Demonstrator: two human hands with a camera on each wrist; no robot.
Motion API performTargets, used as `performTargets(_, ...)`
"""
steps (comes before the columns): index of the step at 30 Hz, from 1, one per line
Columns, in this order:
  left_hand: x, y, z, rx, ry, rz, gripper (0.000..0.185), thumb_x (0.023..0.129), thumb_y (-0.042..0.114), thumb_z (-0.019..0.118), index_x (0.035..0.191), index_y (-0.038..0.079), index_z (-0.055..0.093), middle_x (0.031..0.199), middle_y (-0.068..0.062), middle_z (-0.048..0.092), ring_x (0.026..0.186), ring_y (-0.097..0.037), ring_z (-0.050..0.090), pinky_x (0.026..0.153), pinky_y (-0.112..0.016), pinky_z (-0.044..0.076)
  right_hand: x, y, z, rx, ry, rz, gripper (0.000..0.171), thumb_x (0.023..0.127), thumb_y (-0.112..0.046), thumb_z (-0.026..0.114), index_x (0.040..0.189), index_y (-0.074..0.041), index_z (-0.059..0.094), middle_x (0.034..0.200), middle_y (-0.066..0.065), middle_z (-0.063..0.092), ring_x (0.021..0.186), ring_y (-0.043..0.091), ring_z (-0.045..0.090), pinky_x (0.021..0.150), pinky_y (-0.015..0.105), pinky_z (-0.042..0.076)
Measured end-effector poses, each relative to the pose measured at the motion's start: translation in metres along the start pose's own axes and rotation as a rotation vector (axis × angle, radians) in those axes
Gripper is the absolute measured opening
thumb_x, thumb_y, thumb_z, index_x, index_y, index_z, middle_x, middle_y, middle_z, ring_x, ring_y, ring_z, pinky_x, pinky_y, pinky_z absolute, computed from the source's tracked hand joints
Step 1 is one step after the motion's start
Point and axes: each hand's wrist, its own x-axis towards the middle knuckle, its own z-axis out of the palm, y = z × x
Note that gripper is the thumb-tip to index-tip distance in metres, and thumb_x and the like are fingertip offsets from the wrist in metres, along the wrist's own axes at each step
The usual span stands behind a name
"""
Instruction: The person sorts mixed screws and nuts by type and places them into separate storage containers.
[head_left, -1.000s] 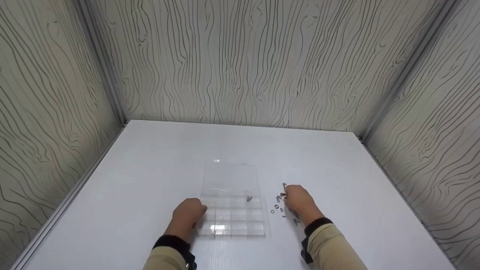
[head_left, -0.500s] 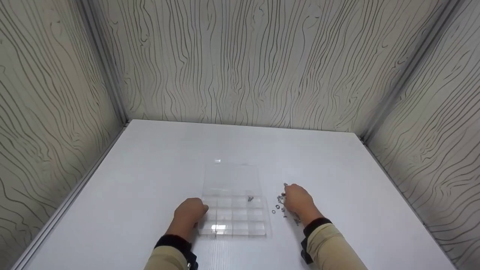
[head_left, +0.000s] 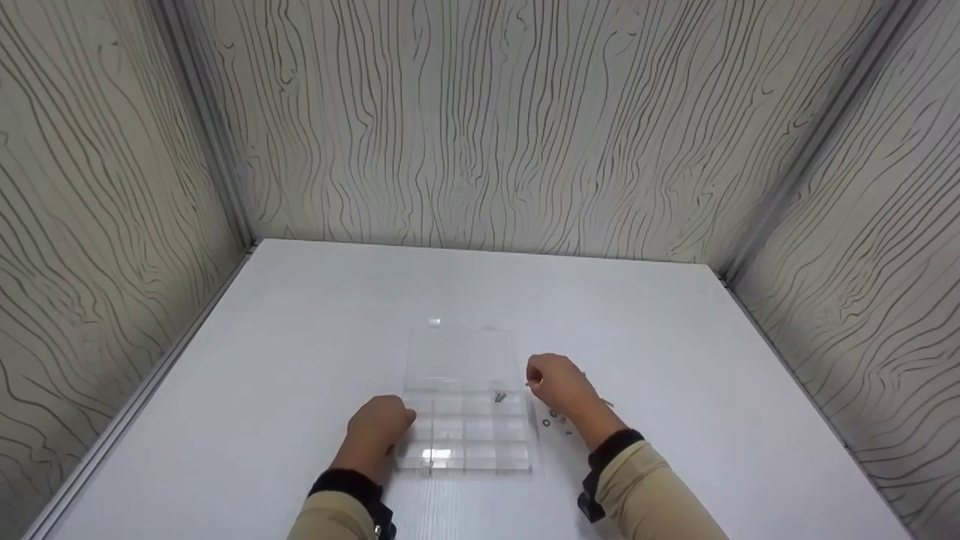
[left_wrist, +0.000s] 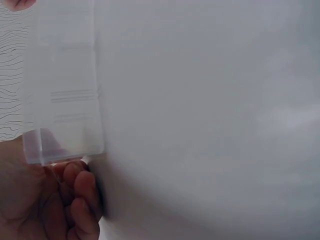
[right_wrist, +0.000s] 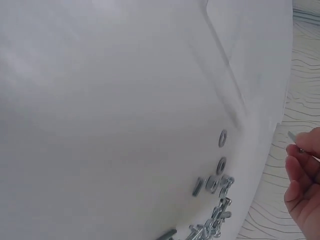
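Right hand (head_left: 559,386) pinching small metal screw (right_wrist: 293,137) above clear compartment box (head_left: 463,405); left hand (head_left: 379,427) gripping box edge; loose washers (right_wrist: 215,182) just right.

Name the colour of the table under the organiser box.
White table, best seen in the head view.

Your counter (head_left: 300,360) is a plain white surface, walled on three sides by wood-grain panels. Near its front middle lies a clear compartment box (head_left: 465,420), its lid open and flat on the counter behind it, with one small screw (head_left: 499,397) in a far right cell. Just right of the box sits a loose scatter of washers and screws (right_wrist: 212,200).
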Motion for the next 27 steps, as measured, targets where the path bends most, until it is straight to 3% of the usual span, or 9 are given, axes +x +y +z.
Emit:
performTargets(11,-0.001,0.001,-0.002,0.011,0.021,0.026,0.030,0.082,0.022,0.049,0.056,0.007,0.050,0.062,-0.007,0.052,0.055,-0.020,0.048,0.048,-0.030,0.041,-0.001,-0.009,0.011,-0.024,0.001,-0.170,0.006,0.079,-0.010,0.065,0.079,-0.013,0.060,0.078,-0.002,0.059,0.075,0.017,0.056,0.066,0.034,0.046)
performTargets(22,-0.004,0.005,-0.005,0.009,-0.009,0.002,0.031,0.085,0.022,0.049,0.058,0.007,0.052,0.062,-0.006,0.053,0.054,-0.019,0.049,0.047,-0.029,0.041,-0.002,-0.005,0.011,0.009,0.009,-0.170,0.005,0.083,-0.008,0.061,0.086,-0.010,0.065,0.085,0.002,0.063,0.085,0.022,0.060,0.074,0.038,0.048)
performTargets(27,-0.004,0.003,-0.004,0.020,-0.012,0.008,0.031,0.085,0.023,0.047,0.058,0.008,0.053,0.059,-0.005,0.052,0.052,-0.018,0.048,0.045,-0.028,0.039,-0.002,0.001,0.005,0.029,0.019,-0.072,0.005,0.085,-0.010,0.061,0.087,-0.012,0.065,0.088,-0.001,0.063,0.086,0.019,0.058,0.075,0.037,0.048)
